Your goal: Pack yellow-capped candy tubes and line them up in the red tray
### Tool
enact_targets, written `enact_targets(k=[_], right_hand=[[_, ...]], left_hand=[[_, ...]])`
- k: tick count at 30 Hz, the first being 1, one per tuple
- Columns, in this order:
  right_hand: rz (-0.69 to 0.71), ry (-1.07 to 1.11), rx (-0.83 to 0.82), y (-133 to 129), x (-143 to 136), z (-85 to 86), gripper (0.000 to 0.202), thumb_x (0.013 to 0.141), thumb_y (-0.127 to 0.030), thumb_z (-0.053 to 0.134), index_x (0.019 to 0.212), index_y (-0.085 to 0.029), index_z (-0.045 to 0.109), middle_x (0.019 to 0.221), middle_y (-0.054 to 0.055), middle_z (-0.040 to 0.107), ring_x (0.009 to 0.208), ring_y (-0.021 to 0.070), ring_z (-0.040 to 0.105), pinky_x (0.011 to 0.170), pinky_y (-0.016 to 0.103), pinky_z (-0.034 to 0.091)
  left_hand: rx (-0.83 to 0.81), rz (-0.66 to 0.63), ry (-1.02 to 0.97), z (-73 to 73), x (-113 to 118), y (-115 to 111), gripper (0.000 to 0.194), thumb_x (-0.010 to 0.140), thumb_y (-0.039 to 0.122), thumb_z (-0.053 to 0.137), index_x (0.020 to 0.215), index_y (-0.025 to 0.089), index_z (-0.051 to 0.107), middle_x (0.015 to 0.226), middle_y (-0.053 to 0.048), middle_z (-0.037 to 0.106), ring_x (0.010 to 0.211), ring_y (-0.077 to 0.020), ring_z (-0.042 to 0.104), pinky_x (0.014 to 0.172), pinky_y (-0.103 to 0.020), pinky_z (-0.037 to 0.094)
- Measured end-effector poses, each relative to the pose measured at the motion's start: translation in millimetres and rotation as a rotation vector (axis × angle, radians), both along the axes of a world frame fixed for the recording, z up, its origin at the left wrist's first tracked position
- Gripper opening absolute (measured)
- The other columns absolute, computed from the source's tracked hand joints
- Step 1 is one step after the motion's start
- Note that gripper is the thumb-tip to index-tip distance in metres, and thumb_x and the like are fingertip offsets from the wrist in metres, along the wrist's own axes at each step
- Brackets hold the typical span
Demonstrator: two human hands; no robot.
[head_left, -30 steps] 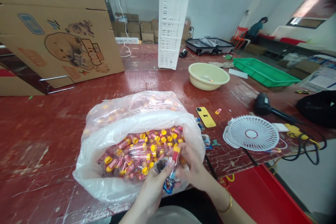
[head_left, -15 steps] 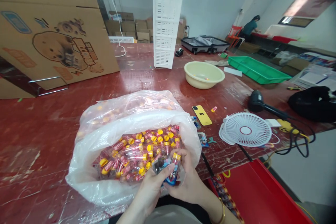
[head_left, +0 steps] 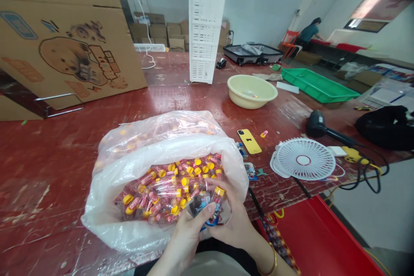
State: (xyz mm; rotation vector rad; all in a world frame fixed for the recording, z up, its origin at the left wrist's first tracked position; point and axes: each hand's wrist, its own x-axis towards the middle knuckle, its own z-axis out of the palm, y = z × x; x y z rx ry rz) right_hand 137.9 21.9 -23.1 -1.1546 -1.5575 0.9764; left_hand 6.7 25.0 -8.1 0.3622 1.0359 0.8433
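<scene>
A white plastic bag (head_left: 106, 189) lies open on the red table, full of small clear tubes (head_left: 168, 185) with yellow caps and pink-red labels. Over its near right edge, my left hand (head_left: 190, 228) pinches a dark, blue-edged packet (head_left: 199, 204) with the thumb on top. My right hand (head_left: 233, 220) is curled around a yellow-capped tube (head_left: 217, 198) that stands against the packet. Both hands touch the packet and tube together, and some fingertips are hidden behind them.
To the right lie a yellow phone (head_left: 249, 141), a white fan (head_left: 303, 159) and a hair dryer (head_left: 323, 128). Farther back are a cream basin (head_left: 252, 99), a green tray (head_left: 318, 86) and a white basket stack (head_left: 204, 26). A large cardboard box (head_left: 71, 51) stands left; a person (head_left: 308, 34) is far off.
The fingers of my right hand have shifted slightly around the tube, its index finger lifting a little. The packet and tube remain in nearly the same place.
</scene>
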Motion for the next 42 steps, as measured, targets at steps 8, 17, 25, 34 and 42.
enact_targets(k=[8, 17, 25, 34, 42], right_hand=[[-0.044, -0.093, 0.134, 3, 4, -2.4, 0.078, 0.055, -0.007, 0.067, 0.128, -0.026, 0.045, 0.129, 0.006, 0.054, 0.118, 0.0273, 0.051, 0.104, 0.043, 0.039], [0.003, -0.037, 0.038, 6, 1, -2.8, 0.074, 0.059, -0.005, 0.066, 0.125, -0.026, 0.040, 0.127, 0.007, 0.048, 0.120, 0.0251, 0.046, 0.103, 0.040, 0.038], [0.037, 0.081, -0.044, 4, -4, -9.8, 0.066, 0.055, -0.003, 0.064, 0.106, -0.026, 0.029, 0.115, 0.006, 0.038, 0.111, 0.0211, 0.046, 0.095, 0.035, 0.044], [0.041, 0.031, -0.047, 3, -3, -7.1, 0.064, 0.057, -0.003, 0.061, 0.106, -0.026, 0.027, 0.114, 0.006, 0.038, 0.108, 0.0205, 0.050, 0.094, 0.035, 0.045], [0.049, 0.098, -0.059, 1, -5, -7.4, 0.065, 0.057, -0.002, 0.065, 0.106, -0.026, 0.029, 0.114, 0.006, 0.040, 0.108, 0.0202, 0.050, 0.093, 0.035, 0.044]], left_hand=[[0.065, -0.012, -0.029, 1.5, -2, 2, 0.046, 0.066, 0.035, 0.078, 0.106, 0.014, 0.069, 0.088, -0.010, 0.076, 0.079, -0.0254, 0.070, 0.070, -0.033, 0.053], [0.078, 0.036, -0.031, -3.3, -2, 5, 0.043, 0.068, 0.032, 0.078, 0.106, 0.014, 0.069, 0.093, -0.011, 0.076, 0.082, -0.0245, 0.069, 0.072, -0.031, 0.052], [0.105, 0.018, -0.031, 2.8, 2, 7, 0.041, 0.065, 0.030, 0.080, 0.101, 0.014, 0.071, 0.081, -0.008, 0.077, 0.072, -0.0217, 0.069, 0.076, -0.033, 0.052], [0.099, 0.038, -0.049, 2.9, 5, 8, 0.045, 0.063, 0.029, 0.081, 0.103, 0.012, 0.069, 0.083, -0.009, 0.076, 0.080, -0.0232, 0.069, 0.071, -0.030, 0.052], [0.108, 0.025, -0.012, 2.0, 3, 6, 0.045, 0.062, 0.032, 0.081, 0.102, 0.013, 0.070, 0.080, -0.007, 0.075, 0.069, -0.0199, 0.067, 0.070, -0.030, 0.052]])
